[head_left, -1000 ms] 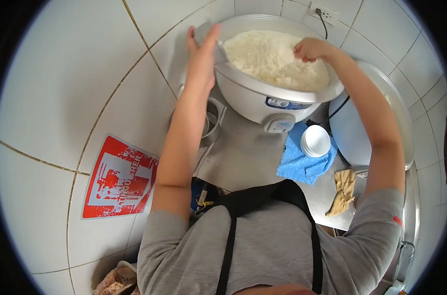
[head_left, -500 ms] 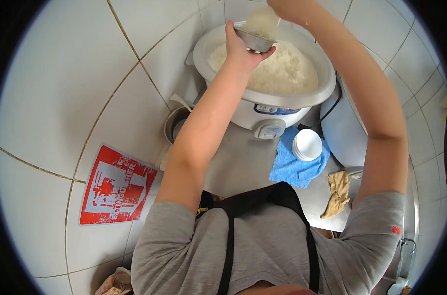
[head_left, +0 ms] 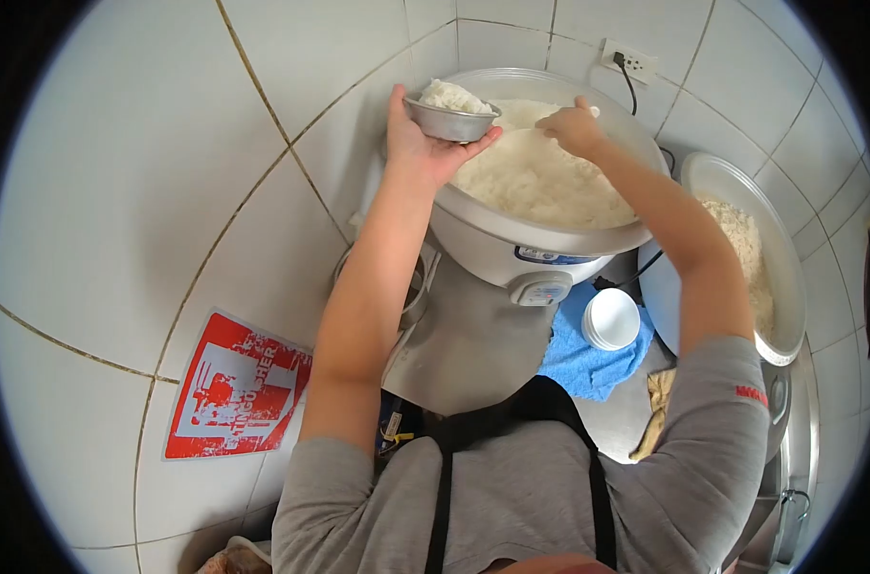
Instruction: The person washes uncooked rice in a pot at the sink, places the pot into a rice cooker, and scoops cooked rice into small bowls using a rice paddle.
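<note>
My left hand (head_left: 423,153) holds a small metal bowl (head_left: 451,124) from below, thumb up along its side. A mound of white rice (head_left: 450,94) rises above the bowl's rim. My right hand (head_left: 574,131) is closed around a white rice paddle (head_left: 595,112), whose handle end shows beside the fingers. The paddle's blade is low in the large white rice cooker (head_left: 454,230), and I cannot make out its edge against the white rice (head_left: 540,187). The bowl is over the cooker's left rim.
A stack of white bowls (head_left: 611,319) stands on a blue cloth (head_left: 574,359) on the metal counter (head_left: 473,335). Another rice-filled pot (head_left: 789,287) is at right, near a tan cloth (head_left: 657,411). A metal pot (head_left: 418,297) is at left; a cord runs from the wall outlet (head_left: 630,59).
My right hand has moved down from above the bowl into the cooker with the paddle. My left hand and the bowl are lower and further left, and rice now mounds in the bowl.
</note>
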`<state>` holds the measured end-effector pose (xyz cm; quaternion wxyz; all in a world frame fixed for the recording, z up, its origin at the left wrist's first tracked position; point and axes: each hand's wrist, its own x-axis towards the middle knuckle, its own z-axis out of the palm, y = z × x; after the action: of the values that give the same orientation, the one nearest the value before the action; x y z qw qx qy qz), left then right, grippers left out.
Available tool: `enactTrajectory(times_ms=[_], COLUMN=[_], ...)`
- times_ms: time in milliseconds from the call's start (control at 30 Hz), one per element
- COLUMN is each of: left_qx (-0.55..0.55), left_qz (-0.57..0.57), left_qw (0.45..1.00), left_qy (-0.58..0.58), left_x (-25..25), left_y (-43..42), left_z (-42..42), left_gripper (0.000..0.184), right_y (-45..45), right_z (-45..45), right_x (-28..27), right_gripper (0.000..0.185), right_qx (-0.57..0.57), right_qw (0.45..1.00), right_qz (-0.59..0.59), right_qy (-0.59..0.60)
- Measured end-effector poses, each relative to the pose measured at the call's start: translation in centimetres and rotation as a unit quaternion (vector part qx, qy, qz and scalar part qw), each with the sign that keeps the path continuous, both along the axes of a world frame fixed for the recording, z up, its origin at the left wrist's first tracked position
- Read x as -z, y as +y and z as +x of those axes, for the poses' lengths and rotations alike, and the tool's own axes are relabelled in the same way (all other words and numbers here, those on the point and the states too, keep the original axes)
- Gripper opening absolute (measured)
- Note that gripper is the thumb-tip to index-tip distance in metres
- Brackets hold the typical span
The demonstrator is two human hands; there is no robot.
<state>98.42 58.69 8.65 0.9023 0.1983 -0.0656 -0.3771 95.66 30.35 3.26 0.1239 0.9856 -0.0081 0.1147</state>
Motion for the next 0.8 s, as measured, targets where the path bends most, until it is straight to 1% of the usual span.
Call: enactTrajectory(times_ms=[100, 200, 300, 400, 500, 567, 600, 700, 800], left_qx=[-0.010, -0.017, -0.024, -0.029, -0.027, -0.025, -0.027, -0.037, -0.030], left_qz=[-0.011, -0.028, -0.025, -0.012, -0.002, 0.013, 0.026, 0.087, 0.154], left_qw=[1.000, 0.999, 0.999, 0.999, 0.999, 0.998, 0.998, 0.992, 0.982], left_qy=[-0.026, -0.037, -0.030, -0.033, -0.044, -0.051, -0.055, -0.081, -0.105], left_x=[0.5, 0.9, 1.1, 0.5, 0.7, 0.7, 0.6, 0.3, 0.2], left_y=[0.7, 0.2, -0.4, -0.2, 0.2, 0.4, 0.6, 1.0, 0.2], left_z=[0.6, 0.8, 0.5, -0.4, -0.3, 0.1, 0.3, 0.8, 1.0], left_gripper=[0.069, 0.067, 0.067, 0.067, 0.068, 0.070, 0.071, 0.071, 0.069], right_y=[1.7, 4.2, 6.6, 8.1, 6.1, 5.4, 4.9, 3.2, 2.0], right_z=[-3.6, -6.3, -8.2, -9.6, -9.6, -9.0, -8.7, -8.0, -6.9], right_x=[-1.1, -2.4, -1.7, -3.1, -1.6, -1.8, -2.1, -2.6, -5.4], right_gripper=[0.025, 0.022, 0.018, 0.019, 0.021, 0.012, 0.012, 0.016, 0.019], right_qx=[-0.057, -0.078, -0.112, -0.044, -0.097, -0.050, -0.025, -0.001, 0.018], right_qw=[0.997, 0.993, 0.983, 0.978, 0.975, 0.932, 0.902, 0.891, 0.921], right_qz=[0.034, 0.081, 0.117, 0.149, 0.167, 0.298, 0.360, 0.417, 0.372], right_qy=[0.038, 0.039, 0.084, 0.139, 0.111, 0.198, 0.239, 0.182, 0.114])
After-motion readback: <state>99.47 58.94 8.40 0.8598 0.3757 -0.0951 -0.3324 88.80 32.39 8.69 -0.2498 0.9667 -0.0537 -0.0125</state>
